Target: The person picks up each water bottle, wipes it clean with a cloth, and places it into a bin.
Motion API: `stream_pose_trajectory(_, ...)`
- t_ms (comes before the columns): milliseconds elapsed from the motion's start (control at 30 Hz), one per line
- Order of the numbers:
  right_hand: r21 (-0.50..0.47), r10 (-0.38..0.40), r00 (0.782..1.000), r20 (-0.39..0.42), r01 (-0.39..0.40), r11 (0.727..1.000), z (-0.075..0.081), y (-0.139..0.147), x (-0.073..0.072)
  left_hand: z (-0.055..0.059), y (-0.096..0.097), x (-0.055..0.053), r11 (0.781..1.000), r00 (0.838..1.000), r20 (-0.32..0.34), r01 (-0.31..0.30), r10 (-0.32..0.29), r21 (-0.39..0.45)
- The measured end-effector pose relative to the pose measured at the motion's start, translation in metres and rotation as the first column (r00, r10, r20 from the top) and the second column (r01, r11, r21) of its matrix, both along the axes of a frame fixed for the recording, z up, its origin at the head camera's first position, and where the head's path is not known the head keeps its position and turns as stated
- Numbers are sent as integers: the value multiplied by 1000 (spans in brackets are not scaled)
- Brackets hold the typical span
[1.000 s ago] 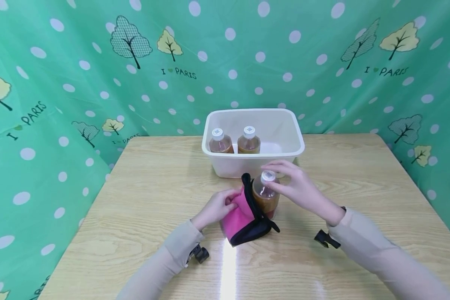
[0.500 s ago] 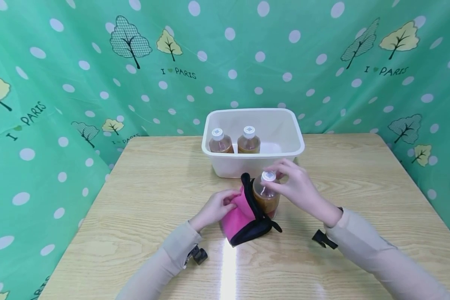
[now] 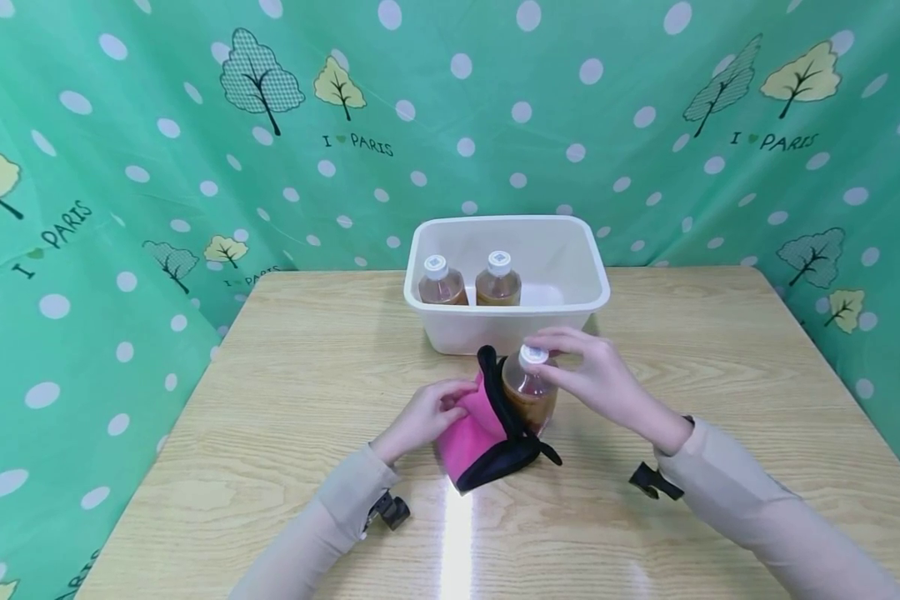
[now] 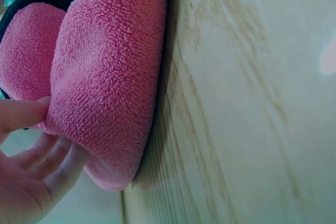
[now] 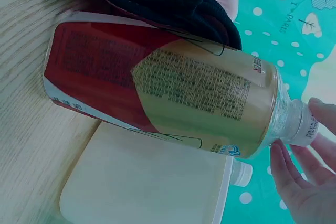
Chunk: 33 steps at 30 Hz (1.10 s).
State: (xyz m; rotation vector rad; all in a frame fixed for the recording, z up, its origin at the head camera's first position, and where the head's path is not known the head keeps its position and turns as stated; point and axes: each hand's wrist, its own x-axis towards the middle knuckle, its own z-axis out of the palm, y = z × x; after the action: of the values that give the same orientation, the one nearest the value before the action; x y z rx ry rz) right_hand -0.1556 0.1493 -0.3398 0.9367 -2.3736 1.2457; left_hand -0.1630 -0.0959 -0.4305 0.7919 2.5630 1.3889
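Note:
In the head view, my left hand [image 3: 429, 419] pinches the near-left part of a pink fleece pouch [image 3: 467, 442] with black trim. The thumb lies on the fleece [image 4: 107, 72] in the left wrist view, fingers beneath it. My right hand [image 3: 598, 379] holds a plastic bottle [image 3: 528, 398] of brown drink by its white cap, thumb on one side and fingers on the other. The bottle leans slightly, touching the pouch's black rim. Its red and gold label [image 5: 157, 82] shows in the right wrist view. Whether its base touches the table is hard to tell.
A white plastic bin [image 3: 562, 258] stands just behind the pouch. Two similar bottles, a left one [image 3: 441, 287] and a right one [image 3: 498, 287], stand inside its left half. All rests on a wooden table [image 3: 307, 375], with a green dotted curtain [image 3: 450, 108] behind.
The right hand's fingers have come in around the bottle cap. The bottle has shifted a little left and tilted against the pouch. The left hand has moved slightly left with the pouch.

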Motion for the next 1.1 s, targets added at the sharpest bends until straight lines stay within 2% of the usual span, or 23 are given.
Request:
stream_pose_trajectory(300,96,58,998,35,-61,993,3,3,0,0,-3,2,1000,1000,-24,-4,5,10)
stream_pose_trajectory(567,115,140,985,97,-151,982,4,7,-2,1,-3,4,998,999,-35,-28,30,49)
stream_pose_trajectory(600,114,146,984,99,-157,981,4,8,-2,2,-3,5,998,999,-38,-32,34,54)
stream_pose_trajectory(833,99,182,977,113,-193,976,3,9,-3,39,3,20,994,996,-69,-45,52,96)
stream_pose_trajectory(967,88,199,974,106,-209,974,2,10,-4,47,6,21,989,995,-63,-63,72,130)
stream_pose_trajectory(1100,81,206,973,104,-215,973,1,10,-5,50,8,22,984,994,-72,-71,83,161)
